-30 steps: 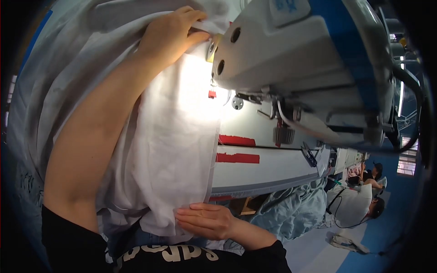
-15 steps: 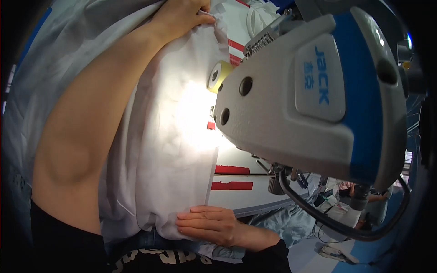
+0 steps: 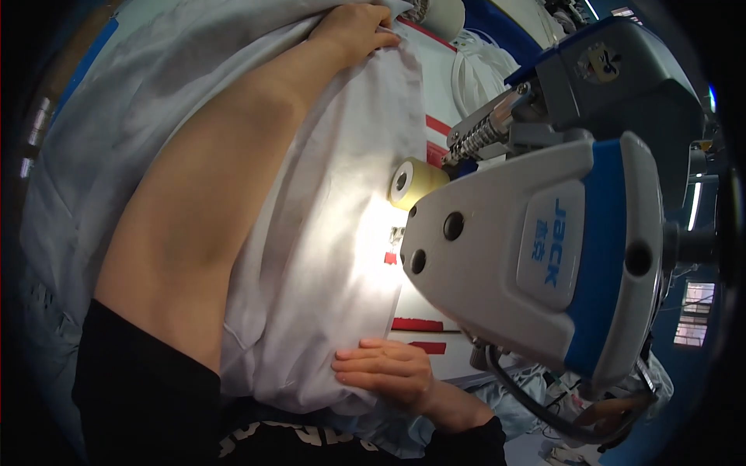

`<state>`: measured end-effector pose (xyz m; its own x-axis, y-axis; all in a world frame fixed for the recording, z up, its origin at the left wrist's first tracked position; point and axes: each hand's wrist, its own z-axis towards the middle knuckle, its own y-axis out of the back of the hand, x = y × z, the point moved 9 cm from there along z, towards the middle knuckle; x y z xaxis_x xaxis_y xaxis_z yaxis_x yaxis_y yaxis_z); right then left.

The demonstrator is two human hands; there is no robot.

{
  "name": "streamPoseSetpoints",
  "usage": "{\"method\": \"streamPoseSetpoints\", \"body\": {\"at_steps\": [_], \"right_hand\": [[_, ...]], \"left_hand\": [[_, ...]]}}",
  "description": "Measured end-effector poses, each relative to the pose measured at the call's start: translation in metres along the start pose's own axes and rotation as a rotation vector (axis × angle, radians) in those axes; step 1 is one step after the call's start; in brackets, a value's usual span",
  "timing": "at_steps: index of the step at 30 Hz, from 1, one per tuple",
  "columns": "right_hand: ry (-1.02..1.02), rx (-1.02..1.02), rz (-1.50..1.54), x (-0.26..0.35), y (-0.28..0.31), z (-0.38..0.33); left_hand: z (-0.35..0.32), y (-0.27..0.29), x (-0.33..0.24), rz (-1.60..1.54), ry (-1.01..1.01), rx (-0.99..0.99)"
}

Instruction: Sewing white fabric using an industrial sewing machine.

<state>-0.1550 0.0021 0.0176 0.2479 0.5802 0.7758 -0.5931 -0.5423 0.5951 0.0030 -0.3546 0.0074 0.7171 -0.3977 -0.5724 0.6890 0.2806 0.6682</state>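
Observation:
A wide sheet of white fabric (image 3: 311, 272) lies under the head of a sewing machine (image 3: 497, 241), creased and gathered toward me. Stretched far across it, my left arm ends in my left hand (image 3: 353, 31), closed on the fabric near its far right edge; part of its grip is hidden. My right hand (image 3: 388, 373) rests flat on the near right edge, fingers extended and pointing left. Between the hands, a bright lamp lights the presser foot (image 3: 396, 234), with a small red piece (image 3: 391, 258) at it. A pale yellow roller (image 3: 417, 183) sits just beyond the foot.
Red tape strips (image 3: 420, 324) mark the white table right of the fabric. A black cable (image 3: 528, 412) loops below the machine head. White straps (image 3: 478, 74) lie at the back, beside a pale cylindrical spool (image 3: 444, 17). Light blue cloth hangs at the near right.
The whole view has shifted, so the machine and fabric appear lower and farther right. Both hands keep about the same places on the fabric.

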Motion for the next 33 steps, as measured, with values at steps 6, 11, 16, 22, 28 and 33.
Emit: {"method": "streamPoseSetpoints", "body": {"at_steps": [6,11,16,22,28,33], "right_hand": [[-0.014,-0.043,0.005,-0.002,-0.004,-0.009],[0.002,-0.199,-0.018,-0.002,-0.002,-0.009],[-0.017,-0.241,-0.049,-0.007,-0.01,-0.022],[-0.562,-0.621,1.257,0.005,-0.067,-0.026],[-0.406,0.094,0.997,0.093,-0.147,-0.02],[-0.202,0.352,0.79,0.096,-0.168,-0.089]], "left_hand": [[-0.179,0.064,-0.094,0.296,-0.05,0.403],[-0.351,0.189,-0.091,0.517,-0.031,0.237],[-0.296,0.226,0.009,0.591,0.131,-0.018],[-0.18,0.182,0.091,0.552,0.077,-0.014],[-0.175,0.177,0.092,0.699,0.115,0.035],[-0.194,0.195,0.094,0.647,0.068,0.092]]}}
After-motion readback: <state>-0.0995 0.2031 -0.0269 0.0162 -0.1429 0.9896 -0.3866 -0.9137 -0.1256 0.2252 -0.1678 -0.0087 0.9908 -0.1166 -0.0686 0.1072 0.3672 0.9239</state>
